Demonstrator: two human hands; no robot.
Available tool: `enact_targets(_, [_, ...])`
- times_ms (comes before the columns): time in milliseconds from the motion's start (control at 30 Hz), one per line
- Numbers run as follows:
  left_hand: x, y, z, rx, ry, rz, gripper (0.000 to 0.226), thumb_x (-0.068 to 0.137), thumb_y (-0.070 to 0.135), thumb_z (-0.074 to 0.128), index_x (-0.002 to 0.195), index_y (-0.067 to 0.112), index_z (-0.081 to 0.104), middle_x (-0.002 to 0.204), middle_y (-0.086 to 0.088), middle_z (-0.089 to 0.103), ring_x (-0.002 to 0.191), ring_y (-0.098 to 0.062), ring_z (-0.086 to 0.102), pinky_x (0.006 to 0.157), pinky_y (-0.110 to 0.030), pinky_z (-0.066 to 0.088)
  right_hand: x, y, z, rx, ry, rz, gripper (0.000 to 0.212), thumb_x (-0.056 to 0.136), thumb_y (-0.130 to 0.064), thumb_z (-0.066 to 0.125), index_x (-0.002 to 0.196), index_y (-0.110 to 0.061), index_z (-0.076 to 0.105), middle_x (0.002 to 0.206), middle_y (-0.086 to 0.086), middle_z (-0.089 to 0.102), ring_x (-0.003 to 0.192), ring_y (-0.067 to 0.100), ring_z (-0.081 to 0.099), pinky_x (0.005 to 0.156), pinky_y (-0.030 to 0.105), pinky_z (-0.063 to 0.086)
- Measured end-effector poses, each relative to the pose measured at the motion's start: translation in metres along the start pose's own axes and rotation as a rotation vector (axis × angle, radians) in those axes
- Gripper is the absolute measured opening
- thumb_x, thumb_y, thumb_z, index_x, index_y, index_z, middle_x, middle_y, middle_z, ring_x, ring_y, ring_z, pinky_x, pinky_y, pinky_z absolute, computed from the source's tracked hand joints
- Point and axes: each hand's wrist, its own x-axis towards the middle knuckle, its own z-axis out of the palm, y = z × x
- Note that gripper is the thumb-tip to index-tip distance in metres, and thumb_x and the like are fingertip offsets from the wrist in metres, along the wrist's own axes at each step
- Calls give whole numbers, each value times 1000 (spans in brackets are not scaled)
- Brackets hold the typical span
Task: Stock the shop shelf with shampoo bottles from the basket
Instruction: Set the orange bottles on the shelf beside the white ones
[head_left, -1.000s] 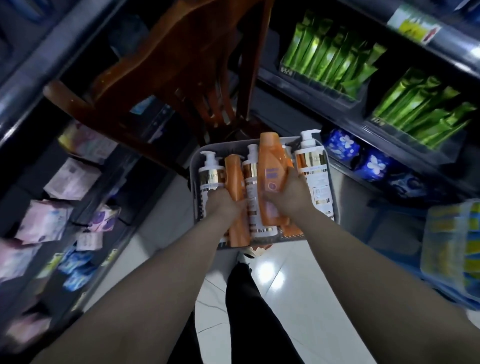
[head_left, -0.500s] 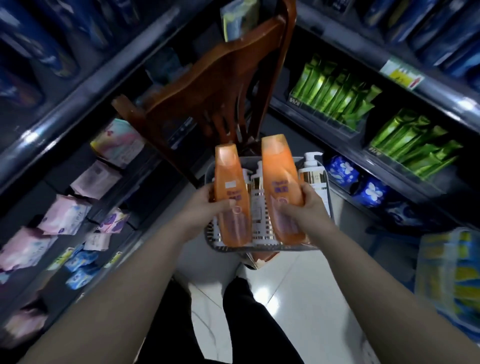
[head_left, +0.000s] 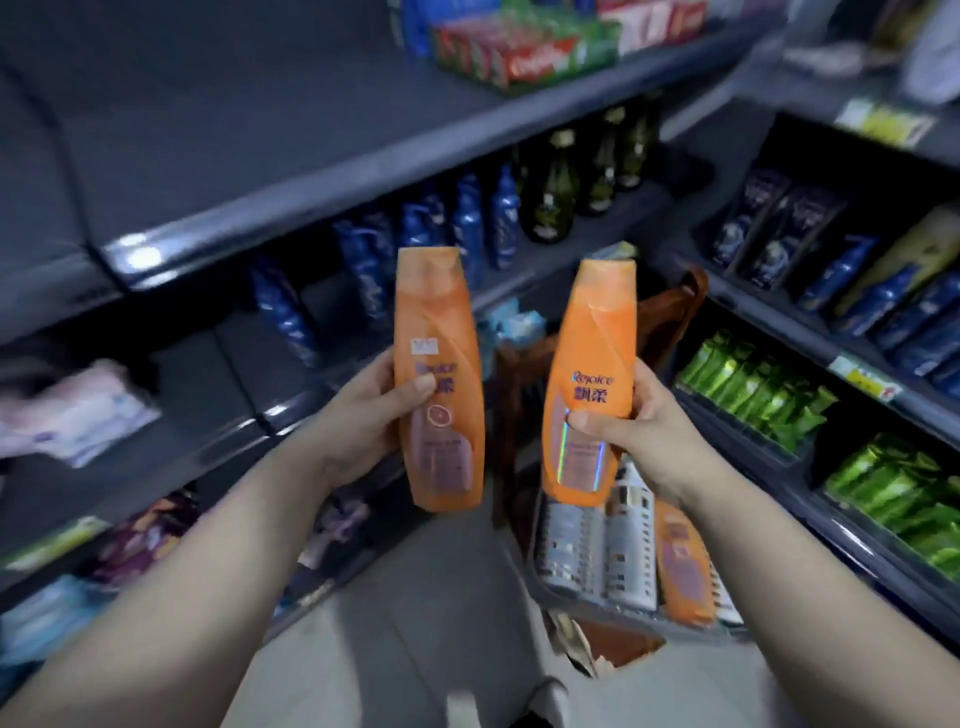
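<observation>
Each hand holds one orange shampoo bottle upright in front of the shelves. My left hand (head_left: 363, 415) grips the left orange bottle (head_left: 439, 332) round its middle. My right hand (head_left: 636, 431) grips the right orange bottle (head_left: 597, 358), which reads "Rejoice". Below the right bottle stands the grey basket (head_left: 582, 605) with white pump bottles (head_left: 628, 540) and another orange bottle (head_left: 683, 566) in it. A wide dark shelf (head_left: 249, 140) at the upper left is bare along most of its length.
Blue bottles (head_left: 467, 228) and dark green bottles (head_left: 550, 202) fill the shelf behind the held ones. Green packs (head_left: 753, 384) and blue pouches (head_left: 883, 306) line the right shelves. A brown wooden chair (head_left: 670, 312) stands behind the basket. Pale packets (head_left: 78, 410) lie low left. Light tiled floor (head_left: 415, 623) below.
Both hands have lifted their orange bottles out of the basket and up in front of the shelves. The view has tilted upward, so the basket now lies low on the right.
</observation>
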Motion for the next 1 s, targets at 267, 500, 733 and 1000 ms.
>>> enact_targets(267, [-129,88,-111,177,245,304,38,83,20,65,119,18,51,99,3,72,90,-15,68,78,-31,55,-3,-91,170,-77,-208,-236,55,62,-12,76,112,-22,54,91,-8,73,83,6,67,70,18,51])
enact_targets(500, [-241,141,-209,280,438,417,59,76,37,74,126,21,46,108,-8,69,99,-30,66,91,-58,50,-13,-137,314,-124,-387,-345,58,63,-12,82,114,-22,55,93,-5,72,87,11,69,72,24,52])
enact_targets(733, [-325,172,-281,259,559,484,79,66,35,80,131,9,43,109,-9,66,99,-25,66,85,-42,54,-12,-162,418,-133,-498,-389,55,69,-12,79,117,-24,54,100,-2,71,89,12,69,70,25,53])
enact_targets(1000, [-363,194,-366,285,815,585,55,77,21,71,125,8,47,107,-7,67,97,-19,66,81,-31,54,19,-174,511,-120,-608,-428,53,73,-2,76,113,-28,54,98,-3,71,85,8,70,68,25,54])
